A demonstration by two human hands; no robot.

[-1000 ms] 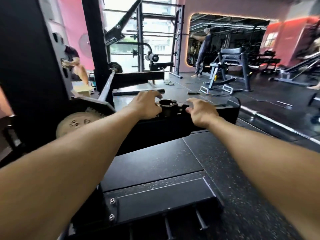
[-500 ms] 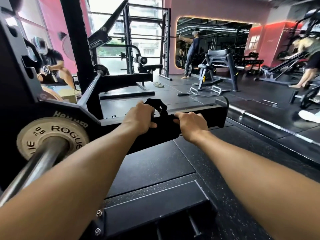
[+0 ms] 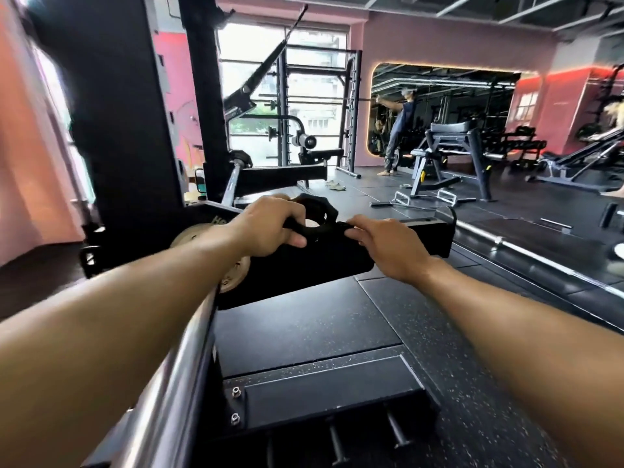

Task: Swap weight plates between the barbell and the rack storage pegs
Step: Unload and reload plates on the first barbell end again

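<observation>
Rack upright: black, left-centre, storage pegs w/ nothing on them at the near base.
Barbell: chrome, runs from near left toward the sleeve end.
Weight plate: tan, on the sleeve, black plate behind it.
Collar: black clamp, off the sleeve.
Left hand, right hand: both grip the collar.
Step, prob.: collar removed; next set it aside, then slide the plate off.

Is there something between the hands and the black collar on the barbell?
Nothing visible: the left hand and right hand both already grip the black collar, in front of the plate.
</observation>
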